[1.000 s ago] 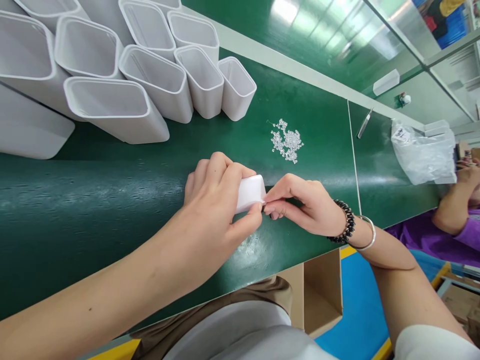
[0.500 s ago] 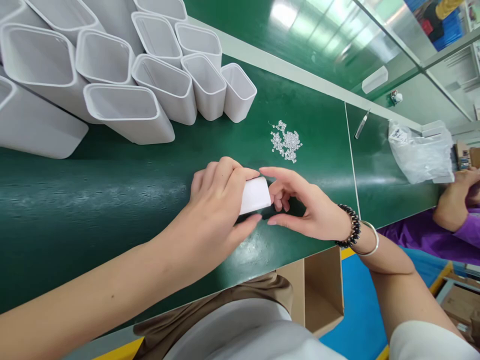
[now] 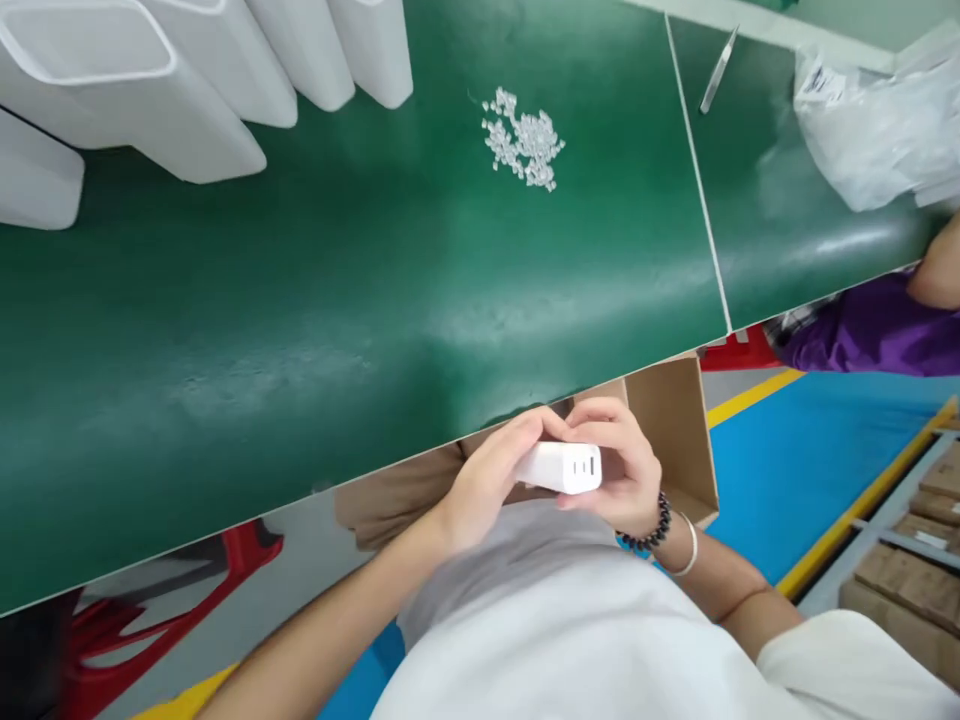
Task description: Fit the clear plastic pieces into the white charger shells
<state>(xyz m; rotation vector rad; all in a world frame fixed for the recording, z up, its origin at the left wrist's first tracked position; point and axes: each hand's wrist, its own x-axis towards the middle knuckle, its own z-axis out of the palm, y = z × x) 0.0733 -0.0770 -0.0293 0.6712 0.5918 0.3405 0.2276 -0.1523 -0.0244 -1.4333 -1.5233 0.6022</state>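
Observation:
Between my two hands, just off the bench's front edge, is a white charger (image 3: 559, 467) with several port slots on the end that faces me. My left hand (image 3: 491, 465) is closed around its left side. From the right, my right hand (image 3: 619, 465) grips the port end, with fingers over the top and the thumb underneath. A pile of small clear pieces (image 3: 529, 140) lies on the green bench (image 3: 337, 300), away from both hands.
Several tall white casings (image 3: 195, 110) stand at the upper left. Tweezers (image 3: 718, 70) and a clear plastic bag (image 3: 862, 130) lie at the upper right, with a purple-sleeved person (image 3: 877, 325) beside the bench. An open cardboard box (image 3: 679, 430) sits below the bench edge.
Both hands have come back from over the bench to my body with the charger, and its port end now shows. My right hand has closed on it. The view has tilted downward.

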